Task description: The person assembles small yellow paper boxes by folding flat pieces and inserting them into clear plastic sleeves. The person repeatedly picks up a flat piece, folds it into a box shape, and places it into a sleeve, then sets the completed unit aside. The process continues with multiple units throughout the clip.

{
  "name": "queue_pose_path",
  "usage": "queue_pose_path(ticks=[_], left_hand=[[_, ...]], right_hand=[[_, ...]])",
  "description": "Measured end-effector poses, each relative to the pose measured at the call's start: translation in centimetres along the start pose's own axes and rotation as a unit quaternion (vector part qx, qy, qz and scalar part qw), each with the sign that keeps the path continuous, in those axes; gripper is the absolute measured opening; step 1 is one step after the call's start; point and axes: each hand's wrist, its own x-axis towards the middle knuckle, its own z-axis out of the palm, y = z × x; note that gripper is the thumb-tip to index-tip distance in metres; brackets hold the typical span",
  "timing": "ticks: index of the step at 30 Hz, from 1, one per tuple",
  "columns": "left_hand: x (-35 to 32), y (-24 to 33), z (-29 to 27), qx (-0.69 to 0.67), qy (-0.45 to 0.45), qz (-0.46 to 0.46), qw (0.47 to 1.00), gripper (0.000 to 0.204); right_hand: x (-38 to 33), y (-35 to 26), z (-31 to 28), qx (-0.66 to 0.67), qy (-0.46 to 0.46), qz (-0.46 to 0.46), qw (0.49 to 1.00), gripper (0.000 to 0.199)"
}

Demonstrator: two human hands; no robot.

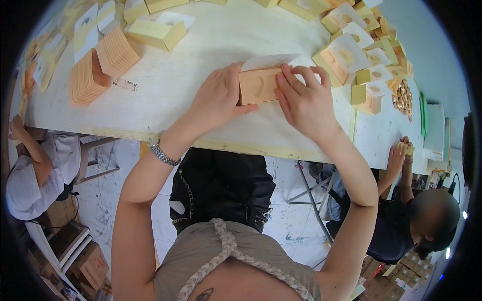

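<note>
Between my hands, above the white table (pixel 196 80), is a small box (pixel 251 86) with a peach-coloured inner face that has a curved dent in it. Its pale flap (pixel 273 61) stands up along the far side. My left hand (pixel 221 93) grips the box's left end, thumb along the near edge. At the right end, the fingers of my right hand (pixel 306 95) are bent and pinch the corner of the box. Left of my hands stand two stacks of peach-coloured inserts (pixel 90 78), with a small clear strip (pixel 125 84) beside them.
Yellow boxes with raised flaps (pixel 339 60) crowd the right side; more (pixel 158 34) lie far left. A pile of small gold pieces (pixel 403 100) sits at the right. One person (pixel 401 220) works at the right, another (pixel 42 170) at the left. Cartons (pixel 88 268) stand below.
</note>
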Motion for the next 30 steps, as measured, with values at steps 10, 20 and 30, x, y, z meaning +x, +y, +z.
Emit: queue_pose_path(ticks=[10,20,30], left_hand=[[0.0,-0.4,0.1,-0.025,-0.018,-0.009,0.999,0.089],[0.3,0.1,0.0,-0.025,-0.024,-0.028,0.999,0.087],[0.1,-0.6,0.2,-0.036,-0.032,-0.012,0.999,0.089]], right_hand=[[3.1,2.4,0.1,0.059,-0.046,0.0,0.997,0.018],[2.3,2.0,2.6,0.081,0.047,-0.047,0.994,0.015],[2.2,1.1,1.2,0.057,0.046,0.049,0.996,0.012]])
